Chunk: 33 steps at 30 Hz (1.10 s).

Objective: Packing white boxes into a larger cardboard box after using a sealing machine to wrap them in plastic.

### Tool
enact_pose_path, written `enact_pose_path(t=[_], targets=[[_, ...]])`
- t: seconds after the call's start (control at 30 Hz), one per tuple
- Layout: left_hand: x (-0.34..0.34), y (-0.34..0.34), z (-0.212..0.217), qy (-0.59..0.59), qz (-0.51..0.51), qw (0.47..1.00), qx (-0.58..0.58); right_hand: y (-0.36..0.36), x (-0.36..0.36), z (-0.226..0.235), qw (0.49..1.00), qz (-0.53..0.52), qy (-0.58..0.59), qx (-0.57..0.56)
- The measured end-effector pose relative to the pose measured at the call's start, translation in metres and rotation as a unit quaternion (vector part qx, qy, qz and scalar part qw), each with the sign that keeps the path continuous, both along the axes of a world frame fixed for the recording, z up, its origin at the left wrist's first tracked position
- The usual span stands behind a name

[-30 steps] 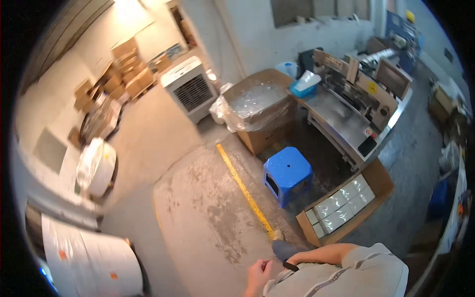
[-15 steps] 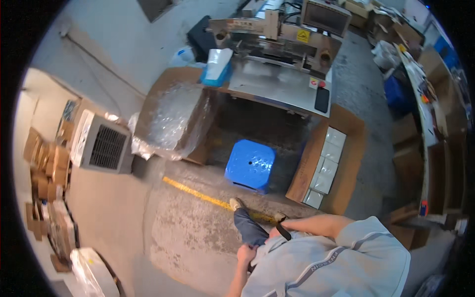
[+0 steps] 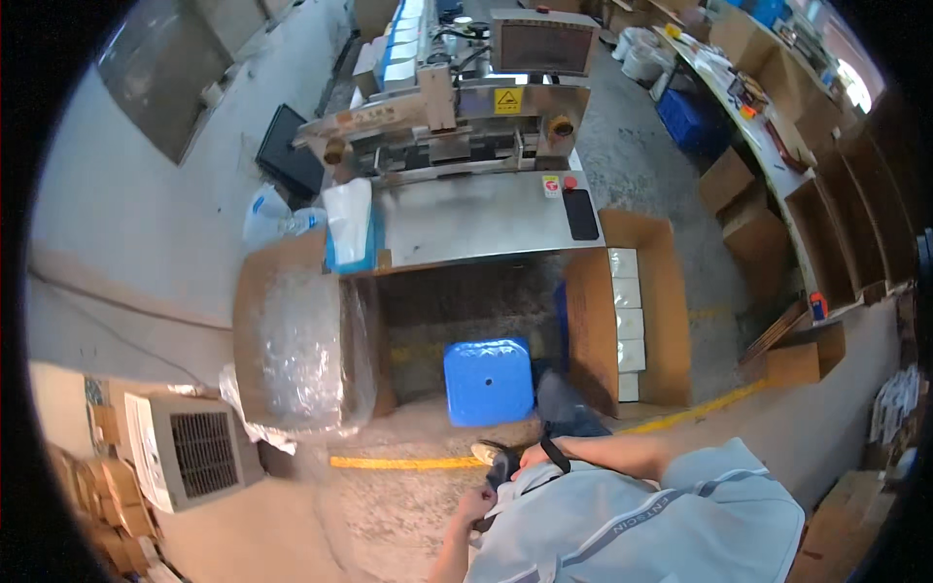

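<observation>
My left hand [image 3: 475, 504] is curled closed at the lower hem of my light grey shirt [image 3: 622, 515], with a bit of cloth at its fingers. My right hand [image 3: 531, 457], with a black band [image 3: 555, 454] on the wrist, rests at the shirt's front edge by my waist; its fingers are mostly hidden. Ahead of my feet stands a blue plastic stool [image 3: 489, 382]. Beyond it is a machine with a metal worktop [image 3: 466, 216], a black phone [image 3: 581, 215] lying at its right edge.
An open carton [image 3: 673, 321] with several white boxes [image 3: 627, 291] stands right of the stool. On the left, a carton holds clear plastic film [image 3: 296, 340]. A blue tissue box [image 3: 352, 248] sits at the worktop's left corner. A cooler unit [image 3: 185, 452] is at far left.
My view has turned so the machine sits straighter, and I am nearer the stool. One leg has stepped forward beside the stool. Both hands remain at the shirt's front.
</observation>
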<state>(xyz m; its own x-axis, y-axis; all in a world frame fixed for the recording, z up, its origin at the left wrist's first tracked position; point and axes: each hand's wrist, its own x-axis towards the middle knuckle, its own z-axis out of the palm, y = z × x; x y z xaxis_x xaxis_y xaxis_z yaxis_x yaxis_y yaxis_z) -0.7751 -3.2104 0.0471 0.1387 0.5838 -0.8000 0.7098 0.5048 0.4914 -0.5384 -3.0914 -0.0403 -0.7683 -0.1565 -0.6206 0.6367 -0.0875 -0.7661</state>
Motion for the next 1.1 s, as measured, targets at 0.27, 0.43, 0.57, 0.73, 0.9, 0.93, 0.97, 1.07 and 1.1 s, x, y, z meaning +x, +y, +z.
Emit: enact_pose_path(t=[0.27,0.43,0.57,0.73,0.9,0.93,0.97,1.07,1.1], targets=[[-0.027,0.096,-0.064,0.011,0.103,0.993,-0.063,0.139,-0.007,-0.054,0.987,-0.064,0.142,-0.041],[0.018,0.234,0.019,0.09,-0.09,0.985,-0.12,0.187,0.024,-0.067,0.959,-0.156,0.202,-0.119],[0.021,0.306,0.035,0.033,-0.072,0.988,-0.131,0.245,0.063,-0.019,0.964,-0.205,0.134,-0.099],[0.014,0.384,0.013,0.275,-0.107,0.955,-0.038,0.308,0.14,-0.022,0.846,-0.527,-0.055,0.067],[-0.002,0.447,-0.038,0.249,-0.224,0.942,0.033,0.293,0.159,-0.043,0.725,-0.59,-0.13,0.329],[-0.014,0.454,-0.063,0.204,-0.215,0.955,0.028,0.292,0.15,-0.052,0.767,-0.578,-0.173,0.219],[-0.024,0.462,-0.092,0.159,-0.208,0.965,0.022,0.292,0.144,-0.062,0.757,-0.586,-0.182,0.223],[-0.038,0.501,-0.183,0.262,-0.29,0.917,0.086,0.32,0.119,-0.104,0.788,-0.473,-0.273,0.285],[-0.033,0.526,-0.205,0.284,-0.344,0.893,0.052,0.327,0.108,-0.143,0.751,-0.505,-0.308,0.293]])
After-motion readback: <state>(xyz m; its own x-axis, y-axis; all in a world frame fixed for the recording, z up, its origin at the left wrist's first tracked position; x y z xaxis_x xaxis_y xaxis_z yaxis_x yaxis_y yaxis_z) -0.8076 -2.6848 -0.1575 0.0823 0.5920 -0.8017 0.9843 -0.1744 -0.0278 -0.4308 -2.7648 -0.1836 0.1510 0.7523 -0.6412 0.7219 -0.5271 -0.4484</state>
